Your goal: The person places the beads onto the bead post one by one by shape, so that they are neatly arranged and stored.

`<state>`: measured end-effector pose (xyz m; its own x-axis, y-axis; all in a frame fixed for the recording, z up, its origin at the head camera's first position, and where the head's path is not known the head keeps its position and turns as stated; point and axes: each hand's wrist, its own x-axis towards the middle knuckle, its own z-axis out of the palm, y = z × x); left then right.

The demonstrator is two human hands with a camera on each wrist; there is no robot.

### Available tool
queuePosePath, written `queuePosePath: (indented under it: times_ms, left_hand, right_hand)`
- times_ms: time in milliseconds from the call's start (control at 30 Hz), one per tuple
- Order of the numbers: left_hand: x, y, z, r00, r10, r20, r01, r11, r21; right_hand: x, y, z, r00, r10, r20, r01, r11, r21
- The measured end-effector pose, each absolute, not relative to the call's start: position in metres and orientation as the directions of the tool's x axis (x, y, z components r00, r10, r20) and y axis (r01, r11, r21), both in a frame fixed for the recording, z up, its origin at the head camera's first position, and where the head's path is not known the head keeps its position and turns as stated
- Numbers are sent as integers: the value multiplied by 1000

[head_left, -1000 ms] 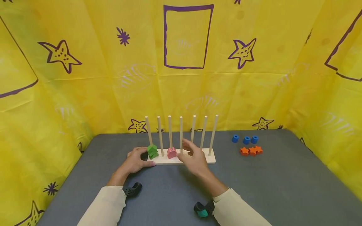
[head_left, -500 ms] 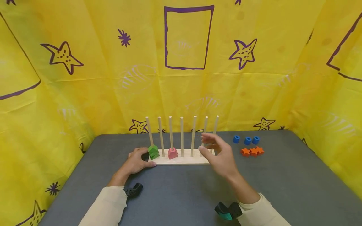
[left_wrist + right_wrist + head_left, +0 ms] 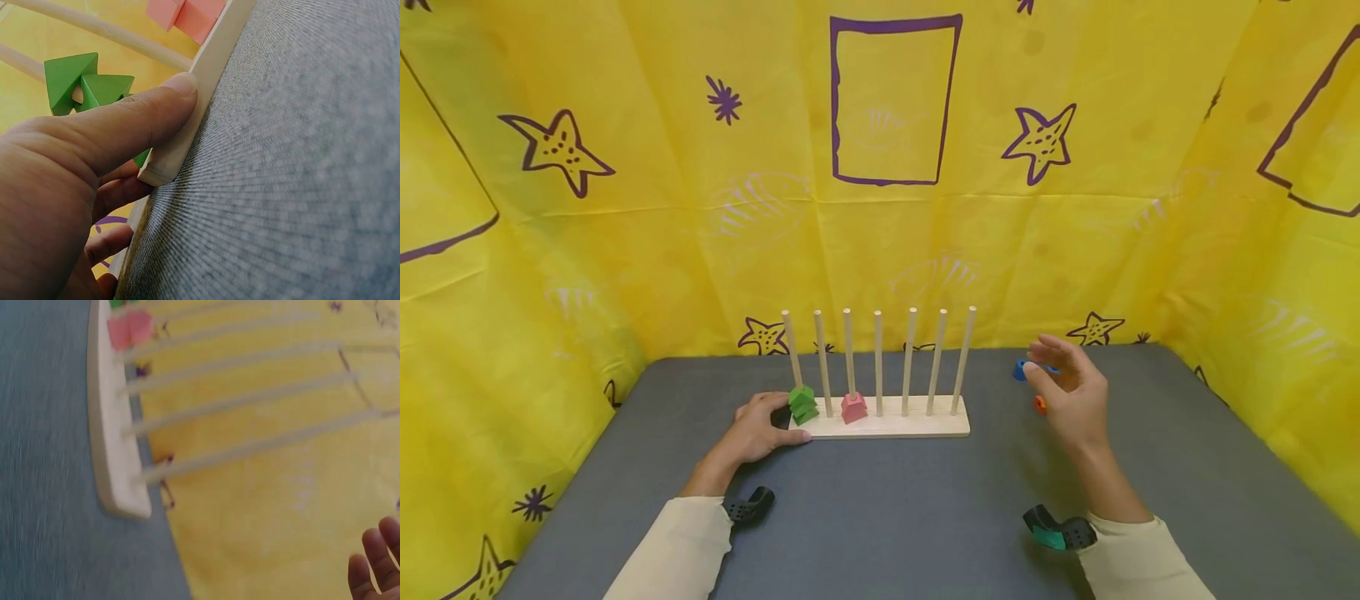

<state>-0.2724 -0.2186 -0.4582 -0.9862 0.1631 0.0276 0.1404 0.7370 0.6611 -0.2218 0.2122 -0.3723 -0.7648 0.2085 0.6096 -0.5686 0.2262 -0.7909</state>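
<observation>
A wooden peg board [image 3: 910, 428] with several upright pegs stands on the table. My left hand [image 3: 758, 429] grips its left end, thumb along the front edge, as the left wrist view shows up close. Green triangular pieces [image 3: 802, 403] are stacked on the leftmost peg, and pink pieces [image 3: 853, 408] sit on the third peg from the left. To the right of the board, my right hand [image 3: 1078, 404] hovers with bent, parted fingers and nothing seen between them. It partly hides the blue cylinders [image 3: 1020, 370] and orange star pieces [image 3: 1040, 405] behind it.
Grey cloth [image 3: 895, 517] covers the table. Yellow curtains [image 3: 880, 242] with purple drawings hang behind it and at both sides. Black straps sit at both wrists, the right strap [image 3: 1056, 531] having a teal part.
My right hand has left the middle pegs and swept right, to the blue and orange pieces. The left hand has stayed at the board's end; the green and pink pieces have not moved.
</observation>
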Motion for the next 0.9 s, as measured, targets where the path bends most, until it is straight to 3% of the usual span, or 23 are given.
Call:
queuePosePath:
  times_ms: [633, 900]
  left_hand:
    - [-272, -219, -456, -986, 166, 23, 141, 748, 648]
    - [-272, -220, -458, -981, 186, 54, 178, 761, 623]
  right_hand:
    - [-245, 288, -412, -775, 424, 469, -339, 348, -874]
    - [-250, 309, -431, -801, 499, 330, -167, 344, -924]
